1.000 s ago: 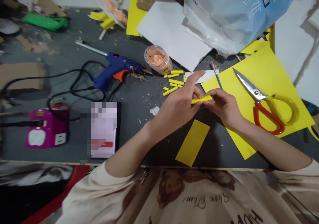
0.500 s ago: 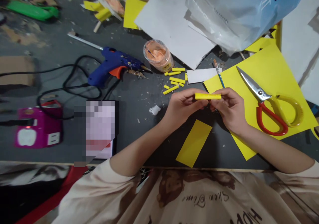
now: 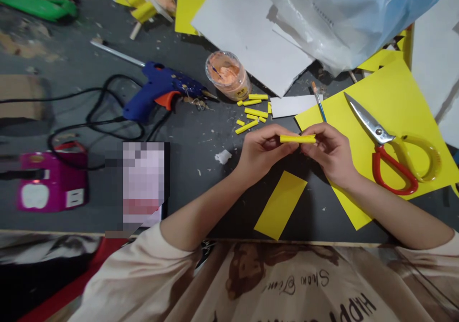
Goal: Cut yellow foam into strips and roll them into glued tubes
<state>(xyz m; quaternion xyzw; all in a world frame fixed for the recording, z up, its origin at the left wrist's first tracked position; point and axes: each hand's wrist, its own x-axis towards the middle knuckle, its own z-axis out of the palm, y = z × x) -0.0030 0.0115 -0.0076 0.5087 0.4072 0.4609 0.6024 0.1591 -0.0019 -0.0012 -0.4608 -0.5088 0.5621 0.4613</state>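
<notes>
Between my two hands is a small yellow paper roll, held level above the dark table. My left hand pinches its left part, and my right hand pinches the right part, thumbs nearly meeting in the middle. Below the hands a yellow paper strip lies flat and slanted. Several short yellow rolls are scattered just beyond my left hand. A big yellow sheet spreads under and beside my right forearm, with scissors with one red and one yellow handle resting on it.
A blue glue gun with a trailing black cord lies at left, near an open tub of peach paste. A paintbrush rests by a white strip. A plastic bag and a magenta power block are farther out.
The yellow roll looks slightly thinner and flatter between my fingers. Both hands keep their grip and have barely moved; the camera view has shifted a little.
</notes>
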